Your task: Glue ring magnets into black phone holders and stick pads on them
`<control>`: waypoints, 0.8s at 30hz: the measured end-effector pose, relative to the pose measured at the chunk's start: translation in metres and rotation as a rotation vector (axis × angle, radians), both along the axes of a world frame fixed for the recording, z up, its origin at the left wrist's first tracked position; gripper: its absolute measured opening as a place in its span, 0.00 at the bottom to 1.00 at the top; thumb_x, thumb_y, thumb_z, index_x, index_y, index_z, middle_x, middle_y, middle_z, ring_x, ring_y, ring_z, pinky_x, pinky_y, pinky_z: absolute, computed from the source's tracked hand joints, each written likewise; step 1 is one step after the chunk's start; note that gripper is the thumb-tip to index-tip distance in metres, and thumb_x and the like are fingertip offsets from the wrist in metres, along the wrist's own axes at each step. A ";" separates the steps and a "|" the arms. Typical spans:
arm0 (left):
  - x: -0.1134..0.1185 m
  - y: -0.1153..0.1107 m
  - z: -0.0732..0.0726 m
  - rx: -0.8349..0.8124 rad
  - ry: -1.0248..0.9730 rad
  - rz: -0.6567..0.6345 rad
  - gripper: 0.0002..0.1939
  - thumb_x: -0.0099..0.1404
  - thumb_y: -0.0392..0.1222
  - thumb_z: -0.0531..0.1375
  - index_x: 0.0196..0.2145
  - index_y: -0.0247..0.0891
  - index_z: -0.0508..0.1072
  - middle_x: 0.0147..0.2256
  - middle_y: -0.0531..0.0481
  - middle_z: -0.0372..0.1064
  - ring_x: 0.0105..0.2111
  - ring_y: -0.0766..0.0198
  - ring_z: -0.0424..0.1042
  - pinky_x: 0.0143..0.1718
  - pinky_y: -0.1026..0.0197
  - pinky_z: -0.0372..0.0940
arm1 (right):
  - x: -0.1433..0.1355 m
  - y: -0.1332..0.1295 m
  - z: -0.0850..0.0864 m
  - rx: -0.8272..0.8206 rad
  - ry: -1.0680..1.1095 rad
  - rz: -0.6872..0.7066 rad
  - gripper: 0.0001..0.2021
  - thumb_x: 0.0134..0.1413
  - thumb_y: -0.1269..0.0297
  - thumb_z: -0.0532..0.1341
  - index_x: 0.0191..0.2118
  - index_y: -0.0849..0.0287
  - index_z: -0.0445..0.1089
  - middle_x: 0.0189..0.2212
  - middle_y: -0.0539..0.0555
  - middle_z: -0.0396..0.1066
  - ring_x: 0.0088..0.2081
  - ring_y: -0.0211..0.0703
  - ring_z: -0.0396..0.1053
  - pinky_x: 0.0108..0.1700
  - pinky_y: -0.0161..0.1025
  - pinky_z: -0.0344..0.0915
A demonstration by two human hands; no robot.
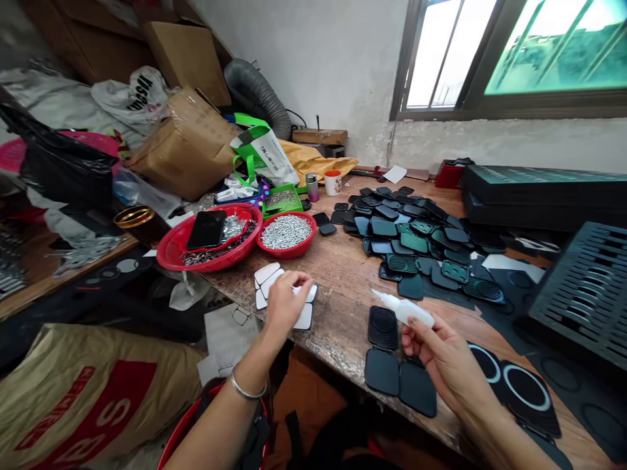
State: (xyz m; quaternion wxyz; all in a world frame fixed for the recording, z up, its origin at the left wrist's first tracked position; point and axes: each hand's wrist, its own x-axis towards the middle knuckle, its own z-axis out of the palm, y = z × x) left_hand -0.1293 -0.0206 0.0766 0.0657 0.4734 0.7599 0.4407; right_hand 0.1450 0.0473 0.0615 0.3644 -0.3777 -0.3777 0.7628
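My left hand (289, 301) is over a small group of white rounded-square pieces (303, 317) with dark edges, at the table's front edge. Its fingers are curled together at these pieces; what lies between the fingertips is hidden. In my right hand (438, 346) is a white squeeze bottle (411, 313), its thin nozzle pointing up and left. Below the bottle, a black hinged case (383, 328) with a textured face lies unfolded on the table. Beside its lower part rests another smooth black panel (417, 390).
A large pile of black cases (392, 228) covers the back of the wooden table (337, 274). Red baskets (287, 251) hold small metal parts, and a black phone (206, 230) lies on one. Ring-marked black cases (526, 388) are at right, near a slotted black tray (582, 294).
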 end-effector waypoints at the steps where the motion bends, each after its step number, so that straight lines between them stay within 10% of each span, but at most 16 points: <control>1: -0.016 -0.006 -0.001 -0.006 0.042 0.060 0.06 0.58 0.43 0.60 0.28 0.40 0.74 0.30 0.48 0.71 0.34 0.58 0.67 0.42 0.56 0.61 | 0.001 0.001 0.000 0.001 -0.010 0.010 0.13 0.47 0.58 0.68 0.36 0.58 0.70 0.27 0.50 0.70 0.26 0.35 0.64 0.27 0.33 0.62; 7: -0.054 -0.028 -0.002 -0.047 0.137 0.146 0.07 0.57 0.42 0.59 0.27 0.39 0.76 0.30 0.46 0.73 0.33 0.54 0.68 0.42 0.53 0.60 | -0.004 -0.001 0.002 0.013 -0.045 0.037 0.13 0.48 0.57 0.67 0.35 0.60 0.70 0.26 0.50 0.69 0.26 0.35 0.63 0.26 0.33 0.61; 16: 0.039 -0.010 0.025 0.108 0.207 -0.373 0.08 0.63 0.42 0.61 0.39 0.44 0.78 0.33 0.49 0.72 0.37 0.60 0.66 0.42 0.57 0.62 | -0.014 -0.007 0.002 0.079 -0.143 0.094 0.16 0.46 0.54 0.67 0.37 0.60 0.70 0.26 0.51 0.69 0.26 0.35 0.63 0.26 0.33 0.60; 24: 0.046 0.000 0.026 0.124 0.280 -0.480 0.06 0.63 0.38 0.60 0.37 0.42 0.78 0.32 0.49 0.71 0.37 0.61 0.64 0.40 0.58 0.62 | -0.013 -0.008 0.001 0.116 -0.145 0.152 0.14 0.48 0.55 0.67 0.36 0.61 0.70 0.25 0.50 0.69 0.25 0.33 0.63 0.25 0.31 0.59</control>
